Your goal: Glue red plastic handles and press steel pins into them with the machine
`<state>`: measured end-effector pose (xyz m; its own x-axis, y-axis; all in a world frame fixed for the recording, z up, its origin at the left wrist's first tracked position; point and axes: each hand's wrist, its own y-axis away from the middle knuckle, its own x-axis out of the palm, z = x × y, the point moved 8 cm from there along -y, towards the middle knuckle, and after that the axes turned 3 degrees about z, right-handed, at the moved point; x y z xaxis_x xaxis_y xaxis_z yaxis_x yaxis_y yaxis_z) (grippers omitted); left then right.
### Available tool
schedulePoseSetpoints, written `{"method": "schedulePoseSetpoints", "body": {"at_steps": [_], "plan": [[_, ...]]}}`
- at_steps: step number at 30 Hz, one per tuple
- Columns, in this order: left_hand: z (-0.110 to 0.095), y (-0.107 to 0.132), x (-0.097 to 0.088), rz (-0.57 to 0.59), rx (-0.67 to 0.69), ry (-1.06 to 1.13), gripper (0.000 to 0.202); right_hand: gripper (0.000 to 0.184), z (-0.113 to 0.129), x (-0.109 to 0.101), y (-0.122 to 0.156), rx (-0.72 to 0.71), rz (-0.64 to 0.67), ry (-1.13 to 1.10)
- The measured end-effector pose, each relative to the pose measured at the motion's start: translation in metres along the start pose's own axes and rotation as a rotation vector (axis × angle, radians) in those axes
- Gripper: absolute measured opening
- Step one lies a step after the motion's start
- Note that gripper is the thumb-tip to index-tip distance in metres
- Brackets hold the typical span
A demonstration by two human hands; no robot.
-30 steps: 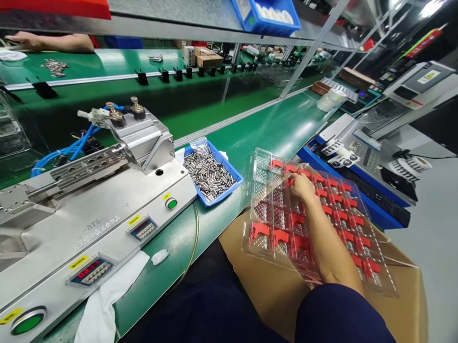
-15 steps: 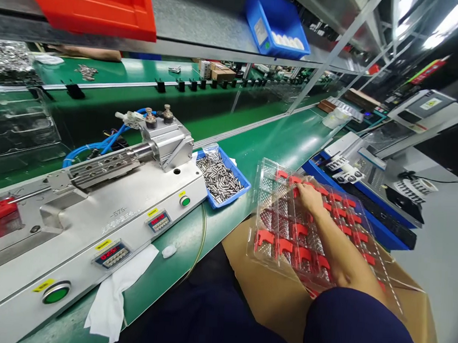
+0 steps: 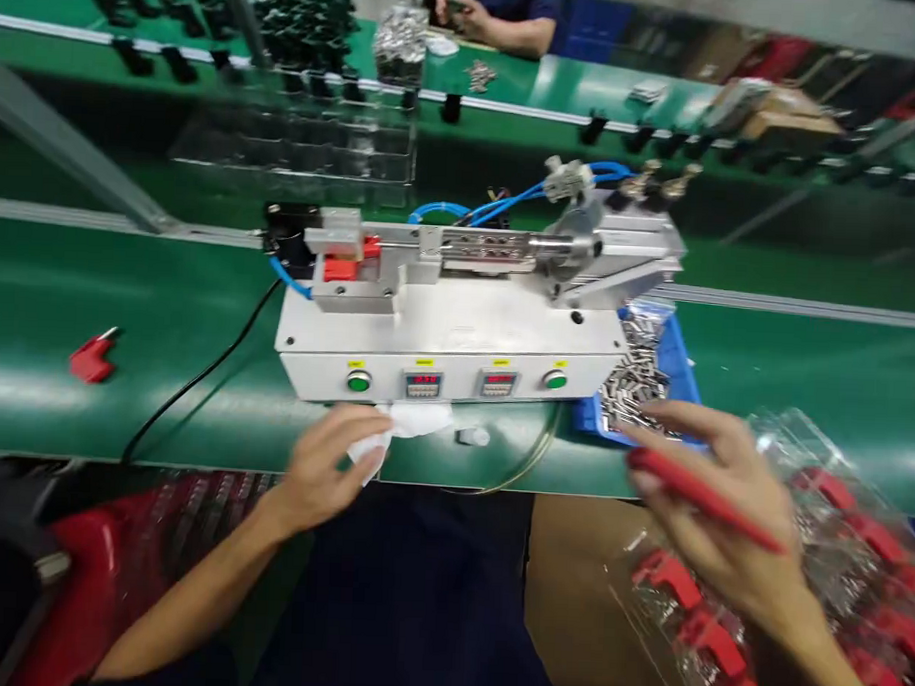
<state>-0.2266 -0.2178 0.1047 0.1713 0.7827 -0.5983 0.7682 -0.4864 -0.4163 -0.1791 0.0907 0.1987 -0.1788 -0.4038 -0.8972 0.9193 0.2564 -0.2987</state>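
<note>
My right hand [image 3: 729,503], slightly blurred, holds a red plastic part [image 3: 703,497] near the front corner of a blue bin [image 3: 678,361] full of small metal pins [image 3: 636,384]. My left hand [image 3: 329,469] is in front of the machine by a white cloth [image 3: 417,419]; its thumb and fingers are curved and apart, with nothing gripped between them. The white bench machine [image 3: 458,328] has green buttons and red displays. Another red part [image 3: 340,269] sits in the fixture at its left end. On the bench at left lies a red part with a metal pin [image 3: 93,358].
A clear tray [image 3: 792,425] of red parts is at the lower right, over a cardboard box [image 3: 569,587]. A black cable [image 3: 201,374] crosses the bench at left. A small white cap [image 3: 473,437] lies by the front edge. Across the line, another person's hands [image 3: 469,18] are visible.
The view has swung left to face the machine. My right hand has left the tray with a red part and moved toward the pin bin. My left hand has come into view.
</note>
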Motion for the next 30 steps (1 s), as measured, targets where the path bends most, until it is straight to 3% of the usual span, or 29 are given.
{"method": "schedulePoseSetpoints", "body": {"at_steps": [3, 6, 8, 10, 14, 19, 22, 24, 28, 30], "plan": [[-0.027, -0.003, 0.039, 0.193, -0.011, 0.277, 0.037, 0.036, 0.071, 0.061, -0.024, -0.314, 0.208, -0.251], [-0.048, -0.010, 0.061, 0.196, 0.001, 0.584, 0.036, 0.047, 0.100, 0.094, -0.031, -0.455, 0.288, -0.380], [-0.046, -0.005, 0.062, 0.137, -0.062, 0.674, 0.034, 0.063, 0.096, 0.105, -0.031, -0.459, 0.316, -0.356], [-0.031, 0.011, 0.059, 0.116, -0.201, 0.685, 0.033, 0.071, 0.082, 0.107, -0.031, -0.416, 0.314, -0.273], [0.009, 0.052, 0.050, 0.069, -0.469, 0.690, 0.033, 0.046, 0.042, 0.113, -0.025, -0.256, 0.274, -0.138], [0.039, 0.074, 0.052, -0.039, -0.720, 0.769, 0.033, 0.030, 0.012, 0.163, -0.017, -0.054, 0.417, -0.175], [0.039, 0.064, 0.054, -0.080, -0.746, 0.814, 0.037, 0.018, 0.006, 0.189, -0.018, 0.025, 0.496, -0.229], [0.036, 0.054, 0.054, -0.083, -0.713, 0.842, 0.037, 0.014, 0.007, 0.193, -0.022, 0.075, 0.525, -0.317], [0.032, 0.040, 0.050, -0.086, -0.643, 0.887, 0.032, 0.019, 0.022, 0.172, -0.032, 0.139, 0.535, -0.584], [0.032, 0.038, 0.048, -0.092, -0.638, 0.881, 0.030, 0.011, 0.033, 0.157, -0.037, 0.147, 0.547, -0.670]]}}
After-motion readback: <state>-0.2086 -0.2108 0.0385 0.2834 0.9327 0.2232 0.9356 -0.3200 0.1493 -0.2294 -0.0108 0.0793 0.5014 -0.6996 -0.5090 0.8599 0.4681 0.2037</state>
